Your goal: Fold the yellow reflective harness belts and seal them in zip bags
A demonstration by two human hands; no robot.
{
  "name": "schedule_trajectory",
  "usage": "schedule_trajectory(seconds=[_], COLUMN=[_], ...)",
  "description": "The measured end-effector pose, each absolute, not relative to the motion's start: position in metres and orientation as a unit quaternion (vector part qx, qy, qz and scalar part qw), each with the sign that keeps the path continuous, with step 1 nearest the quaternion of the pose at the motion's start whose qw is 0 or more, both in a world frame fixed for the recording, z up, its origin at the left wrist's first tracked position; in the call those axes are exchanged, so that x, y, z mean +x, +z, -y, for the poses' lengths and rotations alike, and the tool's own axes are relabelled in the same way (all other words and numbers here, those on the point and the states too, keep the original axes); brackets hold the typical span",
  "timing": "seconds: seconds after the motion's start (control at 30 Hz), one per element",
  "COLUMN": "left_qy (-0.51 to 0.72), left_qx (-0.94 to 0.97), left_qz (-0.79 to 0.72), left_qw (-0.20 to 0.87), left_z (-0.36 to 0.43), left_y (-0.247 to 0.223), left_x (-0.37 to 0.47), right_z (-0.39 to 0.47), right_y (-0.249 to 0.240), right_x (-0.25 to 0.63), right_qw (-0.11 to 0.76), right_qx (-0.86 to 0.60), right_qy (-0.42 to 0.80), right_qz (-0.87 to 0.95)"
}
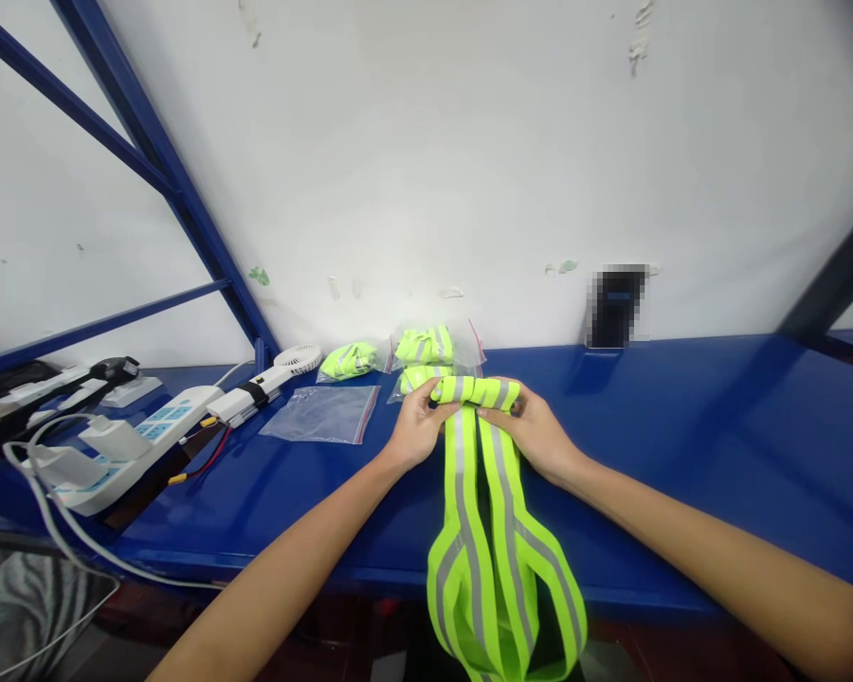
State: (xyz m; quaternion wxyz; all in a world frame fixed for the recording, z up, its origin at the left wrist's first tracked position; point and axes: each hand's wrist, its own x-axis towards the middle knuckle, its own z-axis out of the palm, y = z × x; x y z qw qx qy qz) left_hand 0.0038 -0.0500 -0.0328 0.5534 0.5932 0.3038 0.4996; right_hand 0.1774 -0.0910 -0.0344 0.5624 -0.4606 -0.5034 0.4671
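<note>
Head view, entry one: my left hand [416, 426] and right hand [533, 431] are both clamped on the rolled end of a reflective strap vest [480, 474], one at each end of the roll, which I judge keeps the roll tight and level. It sits on the blue bench [682, 445], near the middle; the loose loops hang over the front edge toward me.

Appearance: fluorescent yellow-green webbing, grey reflective stripe down the centre, bands flat and untwisted.

Also logged: empty zip bag [323, 414] just left; bagged vests [423, 346] by the wall; power strip [138, 440]; small white fan [295, 360].
</note>
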Motion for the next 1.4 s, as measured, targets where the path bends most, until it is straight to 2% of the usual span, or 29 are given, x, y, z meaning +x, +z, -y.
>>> schedule_trajectory(seconds=[0.2, 0.37, 0.77, 0.87, 1.07, 1.2, 1.4], left_qy=[0.529, 0.534, 0.516, 0.534, 0.558, 0.535, 0.495], left_qx=[0.585, 0.584, 0.603, 0.622, 0.636, 0.637, 0.59], left_qz=[-0.321, -0.315, -0.293, -0.277, -0.28, -0.278, -0.22], left_qw=[0.524, 0.524, 0.532, 0.501, 0.454, 0.481, 0.599], left_z=[0.047, 0.047, 0.044, 0.041, 0.036, 0.038, 0.043], left_y=[-0.033, -0.032, -0.036, -0.039, -0.041, -0.04, -0.039], left_x=[0.002, 0.0, 0.0, -0.001, -0.003, -0.006, -0.006], right_z=[0.093, 0.095, 0.093, 0.096, 0.099, 0.098, 0.094], right_y=[-0.034, -0.031, -0.034, -0.031, -0.019, -0.016, -0.021], right_x=[0.174, 0.175, 0.179, 0.178, 0.176, 0.177, 0.179], right_qw=[0.55, 0.521, 0.542, 0.542, 0.535, 0.544, 0.563], right_qx=[-0.407, -0.408, -0.416, -0.406, -0.317, -0.334, -0.355], right_qy=[0.555, 0.575, 0.454, 0.49, 0.647, 0.654, 0.608], right_qz=[0.473, 0.48, 0.571, 0.548, 0.441, 0.405, 0.433])
